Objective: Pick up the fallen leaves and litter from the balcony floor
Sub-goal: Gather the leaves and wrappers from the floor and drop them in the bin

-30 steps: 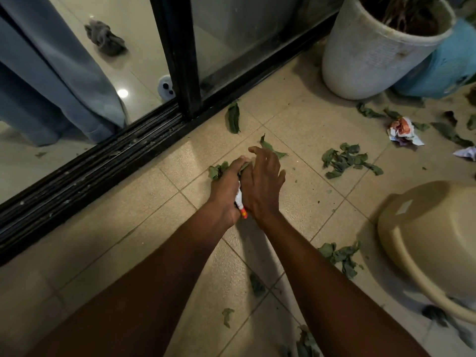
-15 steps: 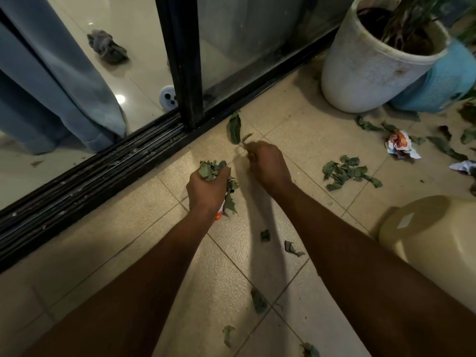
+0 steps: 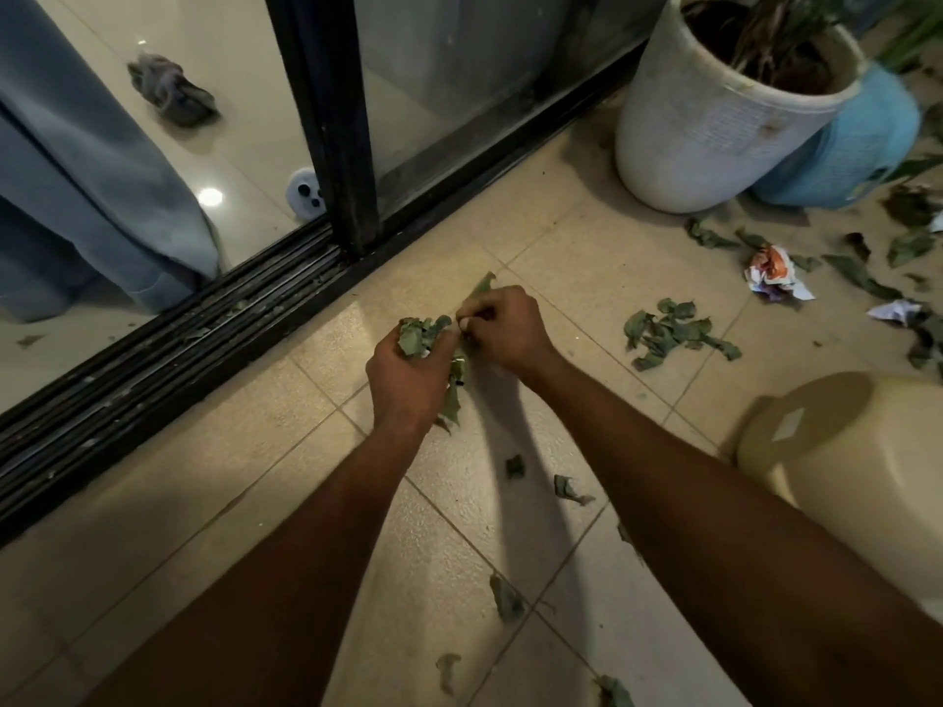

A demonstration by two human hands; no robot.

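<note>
Gripping a bunch of leaves [image 3: 421,331], my left hand [image 3: 408,369] hides most of it behind curled fingers; a small white item underneath I cannot identify. My right hand [image 3: 502,326], touching the left, pinches one leaf [image 3: 482,285] at its fingertips. On the floor [image 3: 255,502], well apart to the right: one leaf pile [image 3: 673,331], two crumpled papers [image 3: 773,273] [image 3: 893,312].

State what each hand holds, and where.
The left hand grips a bunch of leaves around its middle; the right hand pinches one leaf by its near end.
</note>
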